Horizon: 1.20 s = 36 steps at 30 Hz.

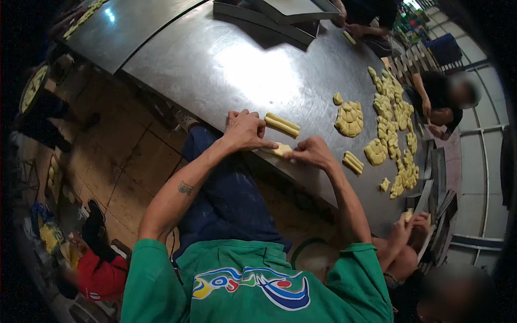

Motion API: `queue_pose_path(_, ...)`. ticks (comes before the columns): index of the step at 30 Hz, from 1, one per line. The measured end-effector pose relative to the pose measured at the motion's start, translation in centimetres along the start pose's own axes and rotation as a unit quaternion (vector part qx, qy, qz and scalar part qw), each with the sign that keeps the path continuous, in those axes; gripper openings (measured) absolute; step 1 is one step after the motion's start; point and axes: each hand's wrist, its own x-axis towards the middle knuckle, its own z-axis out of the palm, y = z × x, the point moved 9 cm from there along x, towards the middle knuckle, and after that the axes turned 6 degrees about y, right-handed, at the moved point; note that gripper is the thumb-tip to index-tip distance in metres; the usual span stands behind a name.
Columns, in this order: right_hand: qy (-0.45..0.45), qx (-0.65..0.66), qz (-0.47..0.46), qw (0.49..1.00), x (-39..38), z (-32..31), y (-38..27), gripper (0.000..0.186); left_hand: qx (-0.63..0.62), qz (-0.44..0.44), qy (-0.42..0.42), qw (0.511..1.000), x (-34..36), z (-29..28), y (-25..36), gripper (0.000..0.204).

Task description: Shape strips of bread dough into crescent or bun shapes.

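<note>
A small, flattened piece of pale yellow dough [280, 149] lies at the near edge of the metal table [199, 59], between my two hands. My left hand [245, 131] has its thumb on the dough's left end, with the fingers bent above the table. The fingers of my right hand [314, 153] are curled in and pinch the right end. Just beyond the dough, two slim dough rolls [281, 125] lie side by side. To the right of my right hand sits another small group of rolls [353, 162].
Cut dough clumps [350, 119] and a long heap of dough pieces [396, 113] cover the table's right side. Metal trays [264, 24] stand at the far edge. A co-worker's hands [412, 223] hold dough at the lower right; other people sit along the right and far sides.
</note>
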Motion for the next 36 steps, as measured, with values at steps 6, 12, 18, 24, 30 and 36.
queue_pose_path(6,0.093,-0.05,0.006,0.994,0.4,-1.3,-0.7,0.082,0.05,-0.047,-0.096,0.993,1.3,1.4,0.6,0.062)
queue_pose_path(12,0.06,-0.042,0.128,0.989,-1.4,-1.3,-0.5,0.074,0.095,-0.028,-0.018,0.995,-0.3,0.3,1.4,0.051)
queue_pose_path(18,0.059,-0.005,0.069,0.996,-1.3,0.2,2.4,0.08,-0.01,0.014,-0.07,0.997,-0.3,0.1,0.1,0.045)
queue_pose_path(24,0.109,-0.019,0.069,0.991,-0.4,-1.0,1.7,0.081,-0.003,0.05,-0.024,0.998,0.2,0.0,0.3,0.045)
queue_pose_path(30,0.102,-0.128,-0.017,0.986,-0.2,-2.5,-4.4,0.089,0.026,0.038,-0.087,0.995,0.4,-0.4,-0.3,0.052)
queue_pose_path(36,0.091,-0.053,0.062,0.992,1.7,-1.5,-0.3,0.087,0.016,0.018,-0.057,0.998,1.0,0.1,-1.1,0.053)
